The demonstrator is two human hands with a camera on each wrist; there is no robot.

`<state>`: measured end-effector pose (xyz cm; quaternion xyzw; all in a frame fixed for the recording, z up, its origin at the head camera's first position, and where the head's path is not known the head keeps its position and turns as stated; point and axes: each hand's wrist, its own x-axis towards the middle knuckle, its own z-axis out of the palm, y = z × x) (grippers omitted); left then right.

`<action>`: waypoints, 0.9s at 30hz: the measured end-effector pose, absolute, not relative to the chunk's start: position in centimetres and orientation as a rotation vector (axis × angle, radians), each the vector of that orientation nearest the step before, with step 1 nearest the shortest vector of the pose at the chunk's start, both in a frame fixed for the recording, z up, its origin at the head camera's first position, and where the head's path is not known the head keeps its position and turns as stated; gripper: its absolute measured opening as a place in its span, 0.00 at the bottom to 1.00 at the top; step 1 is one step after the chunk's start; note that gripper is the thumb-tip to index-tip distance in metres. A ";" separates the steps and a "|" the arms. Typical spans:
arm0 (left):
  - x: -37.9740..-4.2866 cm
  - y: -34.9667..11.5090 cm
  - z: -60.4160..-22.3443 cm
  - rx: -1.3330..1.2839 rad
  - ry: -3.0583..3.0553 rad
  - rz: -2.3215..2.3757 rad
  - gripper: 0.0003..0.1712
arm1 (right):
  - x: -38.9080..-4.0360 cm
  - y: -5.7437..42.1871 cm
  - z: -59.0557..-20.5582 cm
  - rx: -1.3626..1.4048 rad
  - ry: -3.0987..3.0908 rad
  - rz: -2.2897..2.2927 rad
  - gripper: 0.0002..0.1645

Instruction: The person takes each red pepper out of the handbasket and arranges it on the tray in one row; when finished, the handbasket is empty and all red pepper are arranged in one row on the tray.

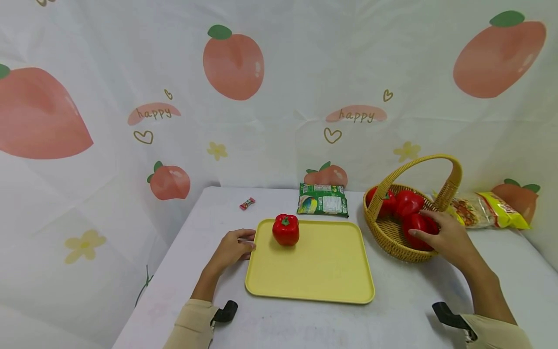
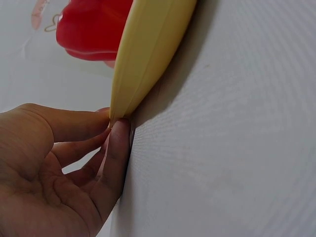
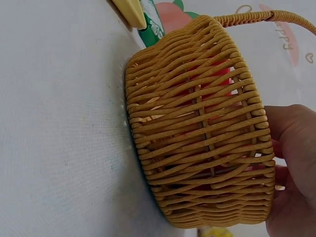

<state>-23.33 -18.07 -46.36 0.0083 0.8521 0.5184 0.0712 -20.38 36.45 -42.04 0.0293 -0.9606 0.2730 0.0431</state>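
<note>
My left hand (image 1: 234, 248) is at the left edge of a yellow tray (image 1: 314, 271), its thumb and fingertips pinching the rim in the left wrist view. A red bell pepper (image 1: 286, 230) with a green stem sits on the tray's upper left. To the right, my right hand (image 1: 449, 237) reaches into a wicker basket (image 1: 394, 245), fingers and thumb round a red pepper (image 1: 416, 228) there. Beside it in the basket lie other red peppers (image 1: 408, 202). From the right wrist, the woven basket wall (image 3: 202, 128) hides most of that grip.
Behind the tray lies a green packet (image 1: 323, 199), with a small red-wrapped candy (image 1: 247, 203) to its left. A yellow and clear food bag (image 1: 488, 211) is right of the basket, whose handle (image 1: 418, 160) arches over it. A printed cloth hangs behind the white table (image 1: 305, 325).
</note>
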 end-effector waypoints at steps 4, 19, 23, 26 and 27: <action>-23.3 -18.1 -46.3 0.030 2.563 1.559 0.25 | -20.4 36.4 -42.0 0.109 -2.930 0.807 0.47; -23.4 -18.0 -46.5 0.015 2.558 1.570 0.25 | -20.0 36.7 -41.7 0.126 -2.891 0.835 0.43; -23.4 -18.0 -46.4 0.013 2.554 1.573 0.25 | -19.7 36.9 -41.3 0.093 -2.913 0.868 0.44; -23.4 -18.0 -46.5 0.014 2.555 1.572 0.25 | -19.6 37.0 -41.1 0.078 -2.907 0.861 0.45; -23.4 -18.1 -46.5 0.013 2.553 1.574 0.25 | -19.5 37.1 -41.1 0.075 -2.900 0.856 0.45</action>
